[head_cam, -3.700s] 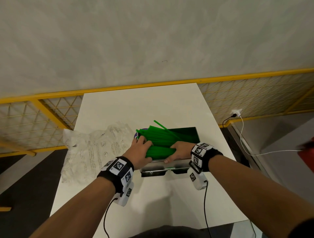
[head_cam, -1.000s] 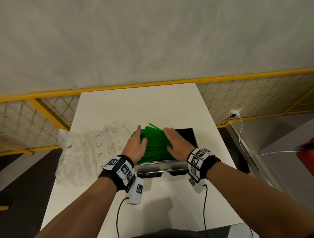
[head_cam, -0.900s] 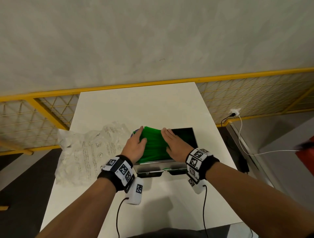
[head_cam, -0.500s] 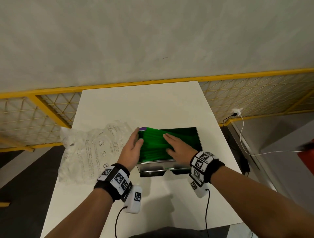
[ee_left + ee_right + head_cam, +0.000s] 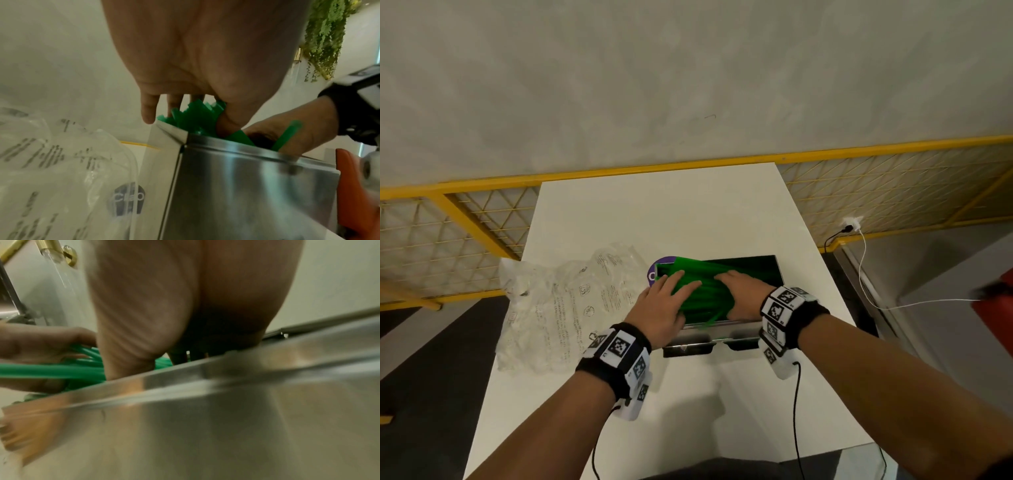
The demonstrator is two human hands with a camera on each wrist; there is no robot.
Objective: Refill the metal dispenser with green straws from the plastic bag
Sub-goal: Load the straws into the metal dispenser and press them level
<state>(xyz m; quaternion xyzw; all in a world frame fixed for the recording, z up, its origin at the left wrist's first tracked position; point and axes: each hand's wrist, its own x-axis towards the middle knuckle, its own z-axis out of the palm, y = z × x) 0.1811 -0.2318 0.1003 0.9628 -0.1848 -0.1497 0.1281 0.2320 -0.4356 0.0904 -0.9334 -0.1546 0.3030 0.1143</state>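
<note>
Head view: left hand (image 5: 664, 308) and right hand (image 5: 739, 294) lie flat, fingers extended, on green straws (image 5: 698, 291) in the metal dispenser (image 5: 756, 260); the plastic bag (image 5: 561, 301) lies beside it. Left wrist view: straw ends (image 5: 197, 113) protrude above the rim; uneven pressing risks bending them. Right wrist view: blurred; straws (image 5: 51, 371) cross the edge and may spill.

Even, soft indoor light is filling the head view, with the forearms casting faint shadows on the white table (image 5: 688, 411) and straight lines bowing toward the edges. Both wrist views are running dimmer and grainy; motion blur is smearing the metal dispenser (image 5: 226, 418), which is catching streaky glare.
</note>
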